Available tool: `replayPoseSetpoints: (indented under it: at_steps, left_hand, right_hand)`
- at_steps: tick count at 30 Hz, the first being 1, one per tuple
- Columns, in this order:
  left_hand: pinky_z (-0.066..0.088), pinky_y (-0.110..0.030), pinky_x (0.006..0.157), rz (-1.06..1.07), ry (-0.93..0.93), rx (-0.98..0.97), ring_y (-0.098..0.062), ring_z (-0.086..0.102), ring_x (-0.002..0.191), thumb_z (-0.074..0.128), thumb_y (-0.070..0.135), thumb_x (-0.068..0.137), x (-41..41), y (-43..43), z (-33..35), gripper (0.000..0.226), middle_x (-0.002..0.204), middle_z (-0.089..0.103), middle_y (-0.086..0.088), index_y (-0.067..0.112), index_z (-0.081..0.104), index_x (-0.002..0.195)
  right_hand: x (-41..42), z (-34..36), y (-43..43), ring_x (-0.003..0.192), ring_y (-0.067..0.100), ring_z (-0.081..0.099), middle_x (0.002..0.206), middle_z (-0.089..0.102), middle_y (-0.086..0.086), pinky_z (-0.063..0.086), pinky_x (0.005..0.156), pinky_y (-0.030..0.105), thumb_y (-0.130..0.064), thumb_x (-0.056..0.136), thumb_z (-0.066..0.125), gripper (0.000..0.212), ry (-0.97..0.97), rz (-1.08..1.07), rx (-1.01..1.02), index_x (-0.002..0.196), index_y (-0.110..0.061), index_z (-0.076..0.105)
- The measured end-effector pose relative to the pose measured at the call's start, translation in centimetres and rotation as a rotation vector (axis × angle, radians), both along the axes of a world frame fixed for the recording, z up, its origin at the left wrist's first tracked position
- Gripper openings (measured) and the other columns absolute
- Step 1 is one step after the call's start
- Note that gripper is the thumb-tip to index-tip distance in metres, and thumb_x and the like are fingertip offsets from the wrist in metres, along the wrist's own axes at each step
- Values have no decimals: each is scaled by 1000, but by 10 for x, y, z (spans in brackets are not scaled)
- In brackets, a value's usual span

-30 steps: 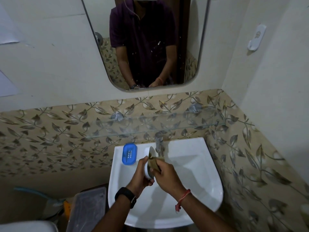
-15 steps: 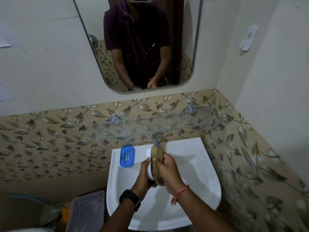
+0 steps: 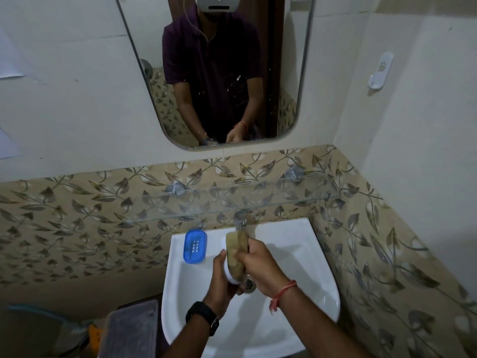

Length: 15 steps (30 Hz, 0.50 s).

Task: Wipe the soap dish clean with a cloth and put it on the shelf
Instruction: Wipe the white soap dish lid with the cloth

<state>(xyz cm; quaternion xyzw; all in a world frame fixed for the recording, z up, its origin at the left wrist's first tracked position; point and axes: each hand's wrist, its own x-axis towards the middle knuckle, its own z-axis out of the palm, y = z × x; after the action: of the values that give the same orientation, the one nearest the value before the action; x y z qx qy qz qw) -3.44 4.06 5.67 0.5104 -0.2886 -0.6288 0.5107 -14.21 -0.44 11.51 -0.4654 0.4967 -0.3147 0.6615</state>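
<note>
A small domestic bathroom. A white wall-hung washbasin (image 3: 296,254) with a chrome tap (image 3: 240,220) sits below a glass shelf (image 3: 232,202) and a rounded mirror (image 3: 289,73), against leaf-patterned tiles (image 3: 77,215) and plain cream walls.

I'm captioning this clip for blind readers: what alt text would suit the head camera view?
Over a white sink, the left hand holds a white soap dish while the right hand holds a tan cloth against it. A blue soap tray lies on the sink's back-left rim, and a glass shelf runs along the wall above the tap.
</note>
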Motion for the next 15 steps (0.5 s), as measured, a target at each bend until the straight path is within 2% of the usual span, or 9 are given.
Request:
replayPoseSetpoints:
  at_steps: [2,3,5,8,10,12,15]
  left_hand:
    - [32,-27,48,20,8,-5,-14,49,55,39,75,86,7,-2,2,69,69,62,-10,19,80,93]
    - [32,-26,48,10,6,-19,-14,49,55,37,73,88,9,-2,3,69,69,62,-11,19,79,94]
    - [30,-27,48,-24,15,-54,-15,45,54,37,72,90,9,0,3,68,67,60,-11,17,77,91]
    - [31,-28,49,-8,-12,-32,-16,42,53,41,74,85,3,2,2,65,68,57,-10,17,72,82]
    - [32,-28,48,-4,-37,-19,-16,44,54,41,75,84,-3,1,0,65,70,56,-11,17,71,82]
    - [33,-27,48,-4,-27,-24,-16,47,54,40,75,84,-5,1,-1,66,71,60,-11,18,72,82]
    - [33,-28,48,-3,0,-27,-16,46,54,42,74,84,1,0,2,66,71,59,-12,17,74,88]
  right_hand:
    - [-6,3,0,91,42,75,100,76,24,63,74,52,-7,84,62,22,62,188,-23,102,-5,75]
    - [-9,3,-3,91,43,74,101,76,25,63,76,52,-7,82,63,23,110,223,-19,101,-4,76]
    - [-13,2,-11,97,40,73,105,75,24,61,88,53,-1,85,59,26,184,125,37,105,-1,75]
    - [-8,1,-16,100,40,73,105,74,27,59,92,51,14,85,49,32,-17,-109,145,107,6,72]
    - [0,5,-12,95,36,74,100,75,24,60,89,47,11,86,51,29,-95,-198,142,99,0,74]
    - [6,9,-6,91,32,74,96,76,22,60,86,42,6,88,54,25,-98,-167,112,95,-7,75]
    - [-1,15,-6,95,33,72,104,74,25,57,91,48,8,92,51,27,-67,34,86,101,-6,72]
